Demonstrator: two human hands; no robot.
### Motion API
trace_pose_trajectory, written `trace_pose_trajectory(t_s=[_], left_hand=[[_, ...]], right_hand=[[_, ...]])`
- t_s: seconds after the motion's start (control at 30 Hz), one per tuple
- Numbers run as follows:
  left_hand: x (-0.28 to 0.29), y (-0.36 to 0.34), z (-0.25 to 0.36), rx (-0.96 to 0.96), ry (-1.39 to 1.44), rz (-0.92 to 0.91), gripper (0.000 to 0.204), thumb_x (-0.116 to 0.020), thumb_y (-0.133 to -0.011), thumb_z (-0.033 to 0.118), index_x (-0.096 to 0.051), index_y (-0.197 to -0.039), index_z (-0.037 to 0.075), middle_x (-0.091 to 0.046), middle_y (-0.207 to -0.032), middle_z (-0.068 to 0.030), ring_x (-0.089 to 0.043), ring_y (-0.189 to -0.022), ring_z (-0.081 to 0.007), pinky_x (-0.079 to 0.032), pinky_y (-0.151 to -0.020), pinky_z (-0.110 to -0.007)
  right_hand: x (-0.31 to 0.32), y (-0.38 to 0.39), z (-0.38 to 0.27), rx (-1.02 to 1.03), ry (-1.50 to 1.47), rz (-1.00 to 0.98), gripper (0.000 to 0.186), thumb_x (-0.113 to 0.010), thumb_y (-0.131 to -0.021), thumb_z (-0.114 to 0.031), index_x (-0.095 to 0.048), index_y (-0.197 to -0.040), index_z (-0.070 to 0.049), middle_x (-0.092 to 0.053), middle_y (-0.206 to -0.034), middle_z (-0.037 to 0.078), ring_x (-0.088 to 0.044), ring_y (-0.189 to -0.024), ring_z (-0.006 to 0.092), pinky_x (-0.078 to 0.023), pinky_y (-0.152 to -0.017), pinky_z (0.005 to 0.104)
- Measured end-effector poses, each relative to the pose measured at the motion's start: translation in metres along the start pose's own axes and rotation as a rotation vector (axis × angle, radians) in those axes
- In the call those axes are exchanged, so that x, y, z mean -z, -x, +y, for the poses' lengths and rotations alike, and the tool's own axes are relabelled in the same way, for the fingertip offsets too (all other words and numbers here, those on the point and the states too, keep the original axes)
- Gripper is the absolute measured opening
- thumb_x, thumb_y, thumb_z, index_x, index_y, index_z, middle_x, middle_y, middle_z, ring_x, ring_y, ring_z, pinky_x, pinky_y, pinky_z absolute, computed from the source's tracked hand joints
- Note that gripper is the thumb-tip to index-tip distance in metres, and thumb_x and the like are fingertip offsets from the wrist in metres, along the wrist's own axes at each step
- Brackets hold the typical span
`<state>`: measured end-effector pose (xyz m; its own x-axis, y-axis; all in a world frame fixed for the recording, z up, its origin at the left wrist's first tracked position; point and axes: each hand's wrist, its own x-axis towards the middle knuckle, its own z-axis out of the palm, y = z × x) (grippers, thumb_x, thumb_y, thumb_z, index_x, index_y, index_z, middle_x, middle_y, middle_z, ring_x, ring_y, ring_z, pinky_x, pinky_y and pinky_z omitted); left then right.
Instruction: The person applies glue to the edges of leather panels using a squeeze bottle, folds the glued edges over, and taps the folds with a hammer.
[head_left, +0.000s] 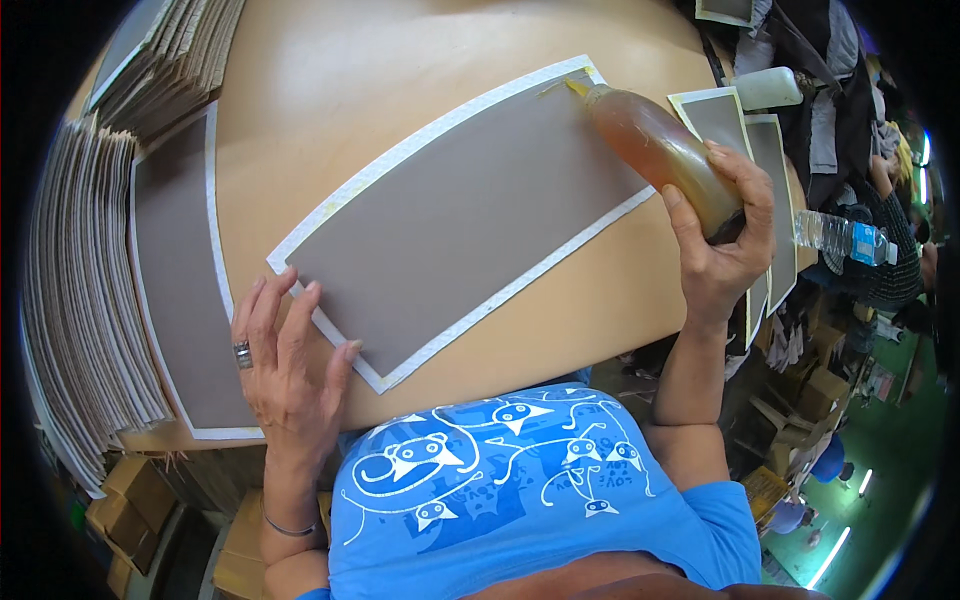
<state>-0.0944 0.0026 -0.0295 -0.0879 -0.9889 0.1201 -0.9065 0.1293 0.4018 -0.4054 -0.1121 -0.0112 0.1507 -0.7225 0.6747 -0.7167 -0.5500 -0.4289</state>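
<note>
A dark grey curved panel with a white border lies at a slant across the middle of the tan table. My right hand grips a plastic squeeze bottle of amber liquid, tilted, with its yellowish nozzle at the panel's upper right corner. Thin yellowish strands show by the nozzle. My left hand rests with its fingers apart on the panel's left end, a ring on one finger.
Thick stacks of sheets and another bordered panel line the table at left. More panels, a white bottle and a clear water bottle are at right. Cardboard boxes sit below; another person's arm shows at far right.
</note>
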Motion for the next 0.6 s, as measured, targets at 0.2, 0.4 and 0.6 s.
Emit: trace_pose_trajectory(t_s=[0.2,0.4,0.6], left_hand=[[-0.007,0.012,0.001,0.037,0.002,0.02,0.054,-0.07,-0.067,0.014,-0.052,-0.117,0.009,-0.045,-0.126,-0.0111,-0.039,-0.119,-0.0311,-0.03,-0.102,-0.045],[-0.009,0.011,0.001,0.024,0.002,0.051,0.061,-0.076,-0.061,0.02,-0.051,-0.116,0.012,-0.046,-0.123,-0.0091,-0.038,-0.118,-0.0305,-0.026,-0.102,-0.049],[-0.009,0.009,0.001,0.018,-0.017,0.052,0.061,-0.076,-0.061,0.021,-0.051,-0.116,0.011,-0.046,-0.122,-0.0083,-0.039,-0.118,-0.0298,-0.026,-0.102,-0.05]], right_hand=[[-0.006,0.006,-0.017,0.05,-0.086,-0.056,0.043,-0.073,-0.06,0.003,-0.056,-0.1,-0.002,-0.059,-0.096,0.014,-0.059,-0.089,0.0262,-0.048,-0.078,0.0326],[-0.014,0.009,-0.033,0.078,-0.172,-0.106,0.045,-0.072,-0.058,0.005,-0.056,-0.1,-0.002,-0.059,-0.097,0.016,-0.058,-0.089,0.0264,-0.048,-0.077,0.0329],[-0.019,0.015,-0.049,0.048,-0.204,-0.168,0.045,-0.072,-0.061,0.004,-0.054,-0.102,-0.002,-0.059,-0.098,0.019,-0.058,-0.092,0.027,-0.047,-0.08,0.0341]])
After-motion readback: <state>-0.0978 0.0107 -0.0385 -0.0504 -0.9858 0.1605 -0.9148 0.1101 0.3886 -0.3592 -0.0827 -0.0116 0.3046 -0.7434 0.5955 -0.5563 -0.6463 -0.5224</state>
